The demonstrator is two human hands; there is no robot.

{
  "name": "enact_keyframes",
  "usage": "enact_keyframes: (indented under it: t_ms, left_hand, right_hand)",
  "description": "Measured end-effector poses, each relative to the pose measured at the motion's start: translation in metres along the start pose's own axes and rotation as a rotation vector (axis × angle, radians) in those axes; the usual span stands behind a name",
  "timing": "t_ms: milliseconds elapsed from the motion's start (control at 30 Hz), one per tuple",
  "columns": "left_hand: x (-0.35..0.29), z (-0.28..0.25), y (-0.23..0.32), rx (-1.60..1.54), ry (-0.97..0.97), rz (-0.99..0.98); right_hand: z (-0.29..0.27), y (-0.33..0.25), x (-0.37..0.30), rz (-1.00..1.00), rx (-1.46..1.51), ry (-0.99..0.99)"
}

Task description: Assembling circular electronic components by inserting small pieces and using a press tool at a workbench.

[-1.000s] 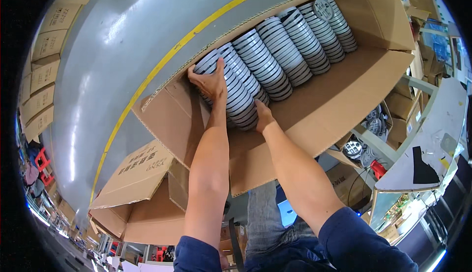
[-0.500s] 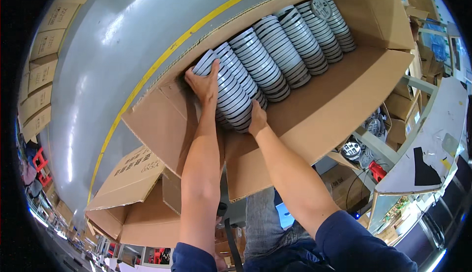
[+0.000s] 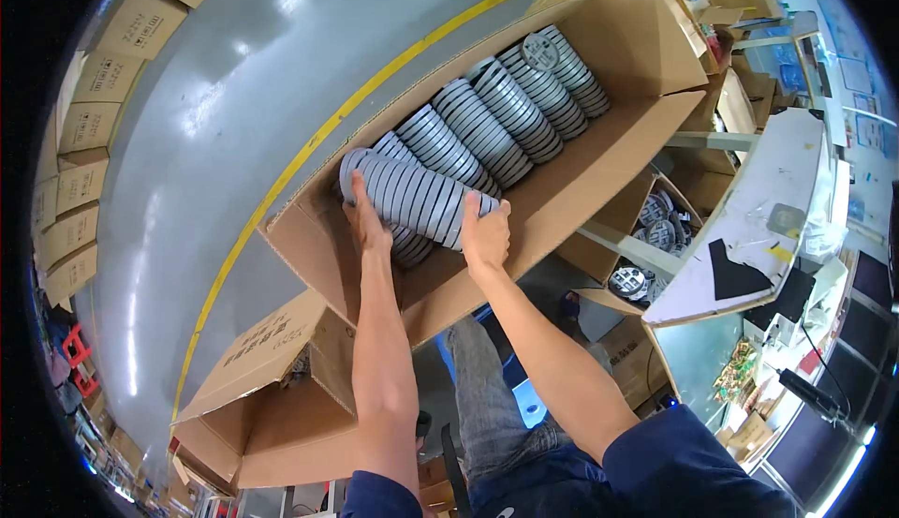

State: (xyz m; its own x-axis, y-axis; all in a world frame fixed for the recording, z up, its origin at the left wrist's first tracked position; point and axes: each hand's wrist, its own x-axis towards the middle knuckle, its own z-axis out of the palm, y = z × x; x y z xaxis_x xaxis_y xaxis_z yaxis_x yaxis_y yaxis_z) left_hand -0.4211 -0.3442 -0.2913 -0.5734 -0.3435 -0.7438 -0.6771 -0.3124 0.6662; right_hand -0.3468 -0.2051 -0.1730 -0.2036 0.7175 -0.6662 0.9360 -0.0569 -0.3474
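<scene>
Head view: your left hand (image 3: 363, 221) and right hand (image 3: 486, 234) clamp the ends of a stack of grey discs (image 3: 412, 198), fingers pressed closed on it, held just above the long cardboard box (image 3: 609, 157). One stack is out; further rows of discs (image 3: 506, 115) remain inside. A second ago it lay among them.
</scene>
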Motion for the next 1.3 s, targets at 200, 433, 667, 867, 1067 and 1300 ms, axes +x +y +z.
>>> enact_keyframes:
  t_ms: [200,433,667,867,1067,1300]
  left_hand:
    - [-0.093,0.007,0.049,-0.397,-0.365,-0.003]
    - [-0.285,0.066,0.121,-0.635,-0.459,-0.172]
    - [-0.49,0.114,0.124,-0.728,-0.871,-0.406]
    - [-0.626,0.15,0.077,-0.68,-1.099,-0.571]
    - [-0.616,0.232,-0.023,-0.627,-1.181,-0.787]
    - [-0.559,0.366,-0.072,-0.635,-1.054,-1.161]
  right_hand:
    - [-0.07,-0.021,-0.064,-0.465,0.043,0.123]
    - [-0.255,-0.029,-0.156,-0.895,-0.144,0.471]
    - [-0.465,0.004,-0.258,-0.896,0.076,0.737]
    - [-0.556,0.077,-0.275,-0.873,0.061,1.069]
    - [-0.581,0.08,-0.181,-0.902,-0.011,0.999]
    - [-0.597,0.041,-0.018,-0.911,-0.057,1.066]
